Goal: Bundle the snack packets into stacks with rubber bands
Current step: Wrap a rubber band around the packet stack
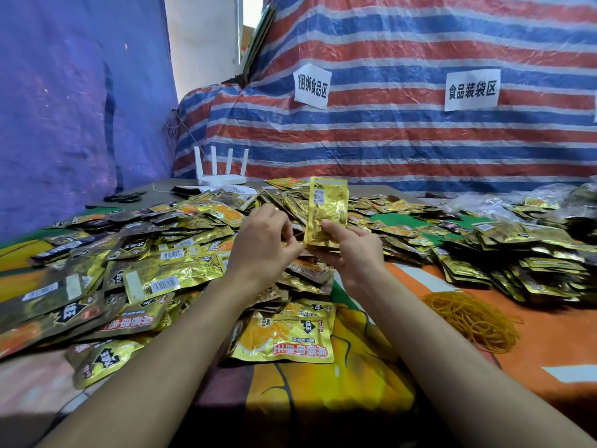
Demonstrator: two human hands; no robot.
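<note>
My right hand (pixel 350 247) grips the lower end of an upright stack of gold snack packets (pixel 327 210), thumb on its front. My left hand (pixel 263 242) is just left of the stack, fingers curled and pinching something thin at the stack's lower left edge; it looks like a rubber band but is too small to tell. A heap of yellow rubber bands (pixel 473 321) lies on the table to the right of my right arm. Loose gold and black snack packets (pixel 129 263) cover the table to the left and behind.
More packets are piled at the right (pixel 517 253). A white router (pixel 221 169) and black scissors (pixel 126 197) sit at the back left. A striped tarp with paper signs (pixel 471 90) stands behind. The table (pixel 555 344) has a colourful cloth.
</note>
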